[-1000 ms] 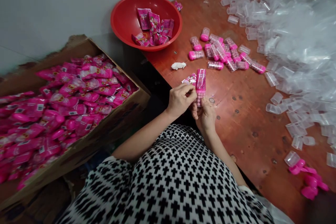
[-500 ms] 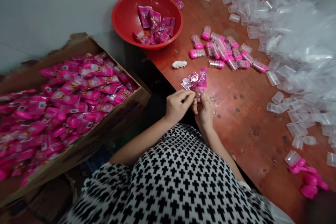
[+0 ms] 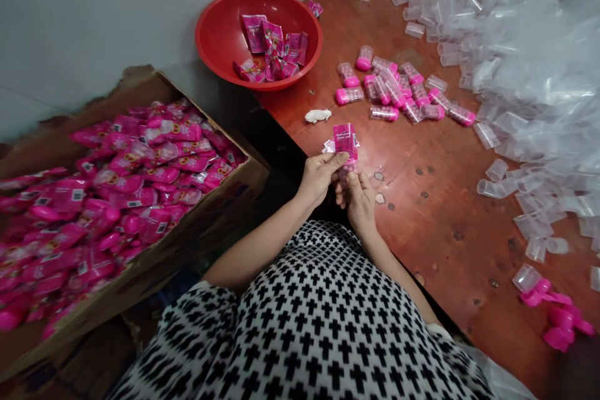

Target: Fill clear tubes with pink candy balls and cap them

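Observation:
Both my hands meet at the near edge of the red-brown table (image 3: 422, 156). My left hand (image 3: 321, 176) pinches a pink sachet (image 3: 345, 137) that stands upright above my fingers, with a crumpled bit of wrapper behind it. My right hand (image 3: 359, 197) is closed round a small clear tube just under the sachet; most of the tube is hidden by my fingers. Pink sweets show faintly between sachet and fingers.
A red bowl (image 3: 220, 31) with opened pink sachets stands at the table's far left. A cardboard box (image 3: 140, 275) full of pink sachets sits to my left. Filled pink-capped tubes (image 3: 398, 90) lie mid-table, empty clear tubes (image 3: 510, 75) spread right, pink caps (image 3: 560, 322) near right.
The sachet was upright over the tube, was tilted and worked by my fingers half a second ago, and now stands flat-faced a little left. My hands shifted slightly left.

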Motion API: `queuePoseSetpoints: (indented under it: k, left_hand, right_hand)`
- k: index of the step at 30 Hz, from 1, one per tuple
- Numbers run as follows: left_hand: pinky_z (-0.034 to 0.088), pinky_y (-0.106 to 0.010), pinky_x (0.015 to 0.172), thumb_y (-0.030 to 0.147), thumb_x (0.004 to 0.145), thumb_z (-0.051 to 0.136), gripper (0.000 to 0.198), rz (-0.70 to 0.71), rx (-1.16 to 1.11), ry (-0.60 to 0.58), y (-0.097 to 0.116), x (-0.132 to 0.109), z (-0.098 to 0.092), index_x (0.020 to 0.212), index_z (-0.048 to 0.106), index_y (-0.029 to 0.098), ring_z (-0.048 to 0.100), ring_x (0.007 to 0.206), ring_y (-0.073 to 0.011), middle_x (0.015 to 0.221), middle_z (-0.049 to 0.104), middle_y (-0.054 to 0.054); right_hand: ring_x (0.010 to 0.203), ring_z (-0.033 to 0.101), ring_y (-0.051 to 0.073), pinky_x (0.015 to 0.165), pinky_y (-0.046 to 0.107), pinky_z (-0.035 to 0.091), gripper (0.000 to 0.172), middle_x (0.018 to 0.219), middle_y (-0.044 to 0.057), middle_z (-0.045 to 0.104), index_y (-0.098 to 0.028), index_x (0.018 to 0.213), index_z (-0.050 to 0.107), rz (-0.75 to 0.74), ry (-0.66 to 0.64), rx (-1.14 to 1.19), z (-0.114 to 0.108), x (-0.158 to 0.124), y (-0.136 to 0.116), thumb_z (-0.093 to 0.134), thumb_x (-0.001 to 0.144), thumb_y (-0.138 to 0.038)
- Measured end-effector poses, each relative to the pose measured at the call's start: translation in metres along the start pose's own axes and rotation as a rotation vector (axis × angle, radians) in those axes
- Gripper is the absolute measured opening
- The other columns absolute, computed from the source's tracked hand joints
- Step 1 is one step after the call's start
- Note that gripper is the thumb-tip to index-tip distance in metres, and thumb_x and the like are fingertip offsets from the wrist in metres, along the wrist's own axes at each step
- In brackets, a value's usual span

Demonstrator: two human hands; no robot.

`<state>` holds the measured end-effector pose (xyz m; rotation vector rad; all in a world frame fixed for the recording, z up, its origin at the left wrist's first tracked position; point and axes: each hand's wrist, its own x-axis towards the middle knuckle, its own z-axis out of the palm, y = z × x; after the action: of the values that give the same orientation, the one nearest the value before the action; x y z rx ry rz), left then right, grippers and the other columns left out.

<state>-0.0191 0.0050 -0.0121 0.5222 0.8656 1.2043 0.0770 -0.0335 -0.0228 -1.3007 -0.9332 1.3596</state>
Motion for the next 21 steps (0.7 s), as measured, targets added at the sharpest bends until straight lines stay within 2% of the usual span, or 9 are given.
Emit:
queuePoseSetpoints:
  k: [3, 5, 11, 13, 19, 21]
  left_hand:
    - [0.040, -0.019, 0.041, 0.048, 0.057, 0.080, 0.041, -0.002, -0.051, 0.038, -0.005, -0.003, 0.004, 0.062, 0.061, 0.012, 0.053, 0.045, -0.0079, 0.055, 0.060, -0.001]
    - [0.039, -0.018, 0.040, 0.048, 0.058, 0.080, 0.040, 0.012, -0.021, 0.070, -0.009, -0.006, 0.006, 0.061, 0.061, 0.013, 0.053, 0.045, -0.0070, 0.055, 0.059, 0.000]
    - [0.036, -0.016, 0.036, 0.052, 0.067, 0.071, 0.040, 0.069, 0.159, 0.119, -0.012, -0.019, 0.005, 0.060, 0.061, 0.014, 0.049, 0.039, -0.0054, 0.049, 0.056, 0.002]
    - [0.034, -0.016, 0.033, 0.052, 0.069, 0.070, 0.040, 0.064, 0.167, 0.101, -0.012, -0.023, 0.005, 0.061, 0.061, 0.013, 0.047, 0.035, -0.0056, 0.046, 0.055, 0.003]
    - [0.030, -0.020, 0.028, 0.052, 0.073, 0.066, 0.040, 0.025, 0.182, 0.055, -0.013, -0.034, 0.004, 0.062, 0.057, 0.015, 0.042, 0.027, -0.0079, 0.039, 0.046, 0.006]
    - [0.032, -0.019, 0.029, 0.052, 0.074, 0.065, 0.040, 0.055, 0.230, 0.055, -0.015, -0.036, 0.003, 0.062, 0.056, 0.015, 0.043, 0.028, -0.0076, 0.039, 0.046, 0.006]
  right_hand:
    - [0.042, 0.047, 0.004, 0.037, 0.014, 0.035, 0.025, 0.059, -0.008, 0.056, -0.022, 0.087, 0.054, -0.101, 0.112, -0.144, -0.002, -0.003, 0.001, 0.055, 0.084, -0.046]
    - [0.041, 0.046, 0.004, 0.038, 0.014, 0.035, 0.023, 0.057, -0.008, 0.055, -0.022, 0.087, 0.054, -0.115, 0.137, -0.150, -0.001, -0.005, 0.001, 0.055, 0.085, -0.045]
    - [0.032, 0.036, 0.003, 0.028, 0.015, 0.024, 0.027, 0.053, -0.009, 0.047, -0.020, 0.077, 0.049, 0.087, -0.027, 0.241, 0.007, -0.011, -0.005, 0.054, 0.085, -0.046]
    - [0.030, 0.033, 0.003, 0.027, 0.015, 0.022, 0.029, 0.050, -0.009, 0.045, -0.020, 0.073, 0.046, 0.099, -0.051, 0.270, 0.008, -0.013, -0.006, 0.052, 0.086, -0.046]
    - [0.033, 0.041, 0.003, 0.030, 0.014, 0.028, 0.029, 0.052, -0.009, 0.051, -0.020, 0.077, 0.046, -0.009, 0.046, -0.061, 0.002, -0.018, 0.000, 0.053, 0.087, -0.047]
    - [0.033, 0.040, 0.004, 0.030, 0.014, 0.028, 0.028, 0.050, -0.009, 0.050, -0.021, 0.076, 0.046, -0.016, 0.056, -0.048, 0.001, -0.018, 0.000, 0.053, 0.087, -0.045]
